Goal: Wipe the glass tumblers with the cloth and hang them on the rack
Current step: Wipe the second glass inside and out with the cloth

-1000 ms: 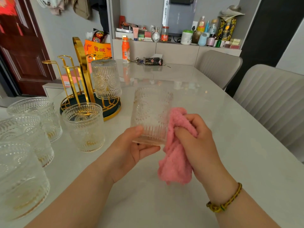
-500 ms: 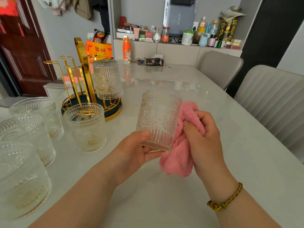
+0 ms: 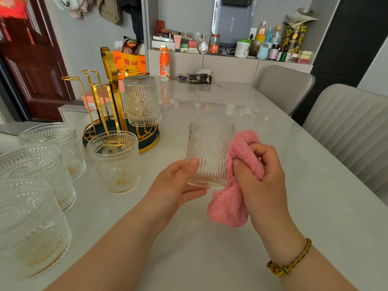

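Glass tumbler (image 3: 210, 152), embossed, upright: its base was gripped by the left hand (image 3: 176, 185), thumb on the near wall, fingers (image 3: 195, 194) curled beneath. Pink cloth (image 3: 231, 202): bunched in the right hand (image 3: 260, 181), whose fingers closed round it and pressed it to the tumbler's right wall. Gold rack (image 3: 113, 97), beyond the left fingers, bore one inverted tumbler (image 3: 142, 101). Four further tumblers (image 3: 48, 177) stood on the desk (image 3: 273, 217), left of them.

The left hand (image 3: 174, 185) and right hand (image 3: 260, 181) are bare, with short, plain nails and bare forearms. The right wrist wears a thin braided bracelet (image 3: 288, 262) of yellow, green and dark threads.
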Motion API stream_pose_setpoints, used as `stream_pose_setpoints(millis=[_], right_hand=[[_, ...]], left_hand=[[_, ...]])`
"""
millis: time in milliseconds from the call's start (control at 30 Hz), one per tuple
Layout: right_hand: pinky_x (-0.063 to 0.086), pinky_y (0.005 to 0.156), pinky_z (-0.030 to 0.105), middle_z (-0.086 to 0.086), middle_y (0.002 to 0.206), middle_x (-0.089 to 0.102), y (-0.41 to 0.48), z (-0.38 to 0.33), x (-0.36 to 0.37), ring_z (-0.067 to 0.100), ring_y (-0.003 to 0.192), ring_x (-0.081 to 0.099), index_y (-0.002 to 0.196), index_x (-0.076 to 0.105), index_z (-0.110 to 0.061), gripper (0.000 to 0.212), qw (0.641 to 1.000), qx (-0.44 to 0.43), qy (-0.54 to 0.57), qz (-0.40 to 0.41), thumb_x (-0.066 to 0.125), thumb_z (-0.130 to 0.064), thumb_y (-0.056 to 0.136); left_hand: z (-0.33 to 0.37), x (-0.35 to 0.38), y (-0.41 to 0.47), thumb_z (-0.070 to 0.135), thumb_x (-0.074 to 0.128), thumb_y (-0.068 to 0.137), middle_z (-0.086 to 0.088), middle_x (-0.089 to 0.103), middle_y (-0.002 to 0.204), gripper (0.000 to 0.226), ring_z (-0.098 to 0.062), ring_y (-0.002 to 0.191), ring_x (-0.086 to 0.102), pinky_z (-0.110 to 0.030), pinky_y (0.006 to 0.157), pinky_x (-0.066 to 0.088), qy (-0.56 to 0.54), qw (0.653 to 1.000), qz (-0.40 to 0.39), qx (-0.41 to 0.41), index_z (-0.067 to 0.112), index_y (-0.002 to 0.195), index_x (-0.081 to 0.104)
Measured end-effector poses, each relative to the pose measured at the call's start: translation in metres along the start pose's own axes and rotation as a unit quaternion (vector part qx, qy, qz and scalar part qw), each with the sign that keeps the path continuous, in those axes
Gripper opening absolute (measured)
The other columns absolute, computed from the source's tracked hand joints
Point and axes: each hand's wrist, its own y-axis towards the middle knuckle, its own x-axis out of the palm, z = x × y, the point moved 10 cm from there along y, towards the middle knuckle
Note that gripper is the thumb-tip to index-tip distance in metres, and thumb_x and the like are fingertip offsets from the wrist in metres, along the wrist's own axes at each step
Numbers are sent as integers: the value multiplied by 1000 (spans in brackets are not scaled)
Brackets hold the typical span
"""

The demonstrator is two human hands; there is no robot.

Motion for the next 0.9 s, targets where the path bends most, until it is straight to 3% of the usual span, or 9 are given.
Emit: stream_pose_setpoints(millis=[100, 167, 300, 400, 467, 567, 667, 767, 900], right_hand=[[41, 65, 7, -7, 87, 55, -1, -1, 5, -7, 73, 52, 78, 51, -29, 17, 999, -22, -28, -11, 56, -15, 72], [41, 70, 8, -3, 91, 55, -2, -3, 8, -4, 78, 52, 77, 51, -32, 18, 998, -32, -44, -26, 56, -17, 68], [40, 73, 7, -8, 91, 56, -4, -21, 12, -5, 82, 53, 77, 52, -35, 19, 992, -83, -65, -66, 60, -23, 66], [42, 63, 7, -21, 75, 59, 6, -13, -2, -8, 71, 54, 75, 53, -28, 22, 998, -43, -20, -44, 60, -7, 75], [46, 60, 12, -24, 69, 58, 9, 1, 0, -5, 65, 53, 74, 54, -24, 25, 999, 8, -3, -53, 59, 0, 79], [48, 63, 17, -19, 69, 59, 0, 9, 18, 2, 68, 56, 72, 54, -26, 14, 994, 24, -20, -105, 57, -13, 68], [39, 67, 6, -14, 77, 57, -10, -9, 31, -5, 75, 54, 69, 52, -27, 14, 989, -52, -57, -126, 59, -19, 62], [38, 77, 5, -17, 91, 53, -16, -31, 27, -7, 89, 52, 76, 54, -30, 13, 980, -142, -87, -106, 53, -25, 63], [42, 71, 9, -19, 84, 55, 0, -25, -3, -7, 80, 53, 72, 50, -32, 17, 994, -93, -47, -12, 58, -18, 67]], left_hand=[[-7, 3, 1, 49, 61, 64, 0, 74, 92, 57, -14, 85, 71, -26, 79, 55, 5, 1000, -1, -28, 16, 110, 56], [-7, 8, -1, 52, 74, 61, -3, 71, 105, 72, -14, 94, 69, -28, 86, 53, 30, 999, -20, -21, 16, 119, 52], [-5, 11, -2, 68, 80, 30, -6, 69, 112, 110, -19, 99, 67, -28, 85, 54, 26, 999, -44, -2, 16, 122, 51], [1, 17, -5, 60, 83, 32, -6, 72, 104, 97, -21, 95, 69, -27, 78, 56, -24, 997, -68, -7, 16, 115, 56], [3, 16, -6, 45, 78, 47, -6, 73, 96, 69, -20, 87, 70, -26, 73, 57, -65, 996, -61, -10, 16, 106, 60], [3, 8, -3, 34, 67, 66, -5, 74, 87, 33, -18, 79, 71, -28, 72, 58, -120, 992, -25, -20, 17, 94, 63], [4, -1, -2, 40, 64, 63, -8, 71, 89, 39, -20, 79, 68, -31, 77, 56, -129, 991, 5, -26, 15, 94, 60], [0, 7, -3, 36, 74, 64, -8, 71, 89, 43, -19, 80, 69, -30, 77, 57, -71, 996, -36, -33, 13, 97, 59], [-1, 24, -8, 46, 63, 53, -4, 74, 94, 62, -17, 86, 70, -25, 74, 56, -51, 993, -99, -25, 17, 108, 59]])
